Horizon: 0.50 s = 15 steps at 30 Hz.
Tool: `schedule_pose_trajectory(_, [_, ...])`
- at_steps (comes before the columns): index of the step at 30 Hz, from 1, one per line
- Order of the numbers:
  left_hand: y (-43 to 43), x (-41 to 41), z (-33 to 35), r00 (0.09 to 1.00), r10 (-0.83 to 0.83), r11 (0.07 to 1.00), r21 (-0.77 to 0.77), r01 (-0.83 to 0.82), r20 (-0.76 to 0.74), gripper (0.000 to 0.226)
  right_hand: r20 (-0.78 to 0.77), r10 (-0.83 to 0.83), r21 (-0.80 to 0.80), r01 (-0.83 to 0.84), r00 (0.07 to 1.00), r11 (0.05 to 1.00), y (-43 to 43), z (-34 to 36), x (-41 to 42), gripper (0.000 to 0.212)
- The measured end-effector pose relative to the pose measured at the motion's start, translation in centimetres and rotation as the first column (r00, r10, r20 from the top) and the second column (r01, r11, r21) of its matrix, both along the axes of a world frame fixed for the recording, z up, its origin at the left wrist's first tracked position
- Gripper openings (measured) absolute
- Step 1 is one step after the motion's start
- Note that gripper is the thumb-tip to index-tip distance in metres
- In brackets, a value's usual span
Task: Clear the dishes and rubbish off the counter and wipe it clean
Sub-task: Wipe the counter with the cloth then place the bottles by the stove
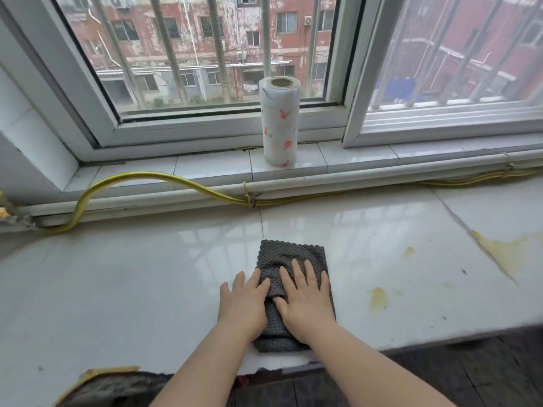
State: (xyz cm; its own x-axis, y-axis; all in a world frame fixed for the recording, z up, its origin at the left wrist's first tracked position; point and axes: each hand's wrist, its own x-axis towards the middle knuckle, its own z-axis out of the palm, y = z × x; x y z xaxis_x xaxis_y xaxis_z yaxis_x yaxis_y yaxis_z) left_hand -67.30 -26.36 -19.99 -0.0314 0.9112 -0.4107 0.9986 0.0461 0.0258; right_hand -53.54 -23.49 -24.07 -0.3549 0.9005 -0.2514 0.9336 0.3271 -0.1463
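Pressing flat with both hands, nothing gripped. Right hand (305, 306) spread fully on cloth (291, 254), fingers straight. Left hand (242, 304) half on cloth's left edge, half on bare counter (132, 289), fingers straight too. No curl or pinch on either side.

Cloth: dark grey, waffle texture, folded into a thick pad. Long axis near-to-far, near end almost at counter's front edge, roughly mid-counter. Wet or dry: can't tell.

Key geometry: all dirt in view to the right of cloth, none touching it.
- nearest: yellow blotch (379, 299), about level with the hands
- farther and further right: small yellow spot (409, 251)
- far right: big yellow streak (496, 251), diagonal
- dark specks (463, 271) scattered between

Right hand clearly nearer. Expecting a sideways sweep to the right, cloth's long side leading, so wide coverage per pass.

Left of cloth: glossy, looks done. No dishes or rubbish visible on counter, so judging this as the wiping stage, right part not yet done.

Beyond: yellow hose (147, 177) along counter's far edge, printed paper roll (280, 121) upright on sill (205, 165), well clear of the wipe path.

Risks: stains look dried, probably needing extra pressure; possible unfolding of cloth under sideways drag.
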Motion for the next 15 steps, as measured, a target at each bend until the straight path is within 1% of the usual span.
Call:
schedule_pose_trajectory(2, [-0.8, -0.4, 0.4, 0.998, 0.023, 1.0, 0.0, -0.023, 0.062, 0.062, -0.005, 0.018, 0.002, -0.018, 1.0, 1.0, -1.3, -0.3, 0.0, 0.067])
schedule_pose_trajectory(3, [-1.0, -0.5, 0.8, 0.99, 0.05, 0.998, 0.019, -0.053, 0.132, 0.055, -0.007, 0.025, 0.007, -0.025, 1.0, 1.0, -1.9, -0.3, 0.2, 0.067])
schedule_pose_trajectory(5, [-1.4, -0.9, 1.3, 0.943, 0.152, 0.978, 0.09, -0.186, 0.296, 0.045, -0.015, 0.032, 0.01, -0.031, 0.999, 0.999, -2.6, -0.5, 0.9, 0.066])
schedule_pose_trajectory(6, [-1.8, -1.2, 1.4, 0.919, 0.197, 0.958, 0.131, -0.254, 0.342, 0.044, -0.014, 0.024, 0.015, -0.024, 1.0, 1.0, -3.2, -0.4, 1.4, 0.066])
schedule_pose_trajectory(7, [-2.1, -1.7, 1.4, 0.907, 0.237, 0.941, 0.151, -0.303, 0.348, 0.045, -0.013, 0.015, 0.013, -0.015, 1.0, 1.0, -3.4, -0.6, 1.8, 0.066])
schedule_pose_trajectory(8, [-2.6, -2.1, 1.3, 0.908, 0.269, 0.933, 0.145, -0.328, 0.322, 0.046, -0.007, 0.002, 0.014, -0.002, 1.0, 1.0, -3.7, -0.6, 2.3, 0.066])
schedule_pose_trajectory(9, [-3.1, -2.4, 1.1, 0.917, 0.286, 0.936, 0.126, -0.33, 0.276, 0.045, 0.003, -0.01, 0.018, 0.01, 1.0, 1.0, -4.0, -0.6, 2.6, 0.066])
schedule_pose_trajectory(12, [-3.8, -2.8, 0.8, 0.958, 0.249, 0.958, 0.11, -0.265, 0.143, 0.036, 0.021, -0.049, 0.016, 0.048, 0.999, 0.999, -4.8, -0.4, 2.5, 0.065])
schedule_pose_trajectory(15, [-3.3, -2.8, 1.1, 0.953, 0.27, 0.954, 0.098, -0.284, 0.138, 0.033, 0.019, -0.059, 0.005, 0.059, 0.998, 0.998, -5.4, -0.4, 1.7, 0.066])
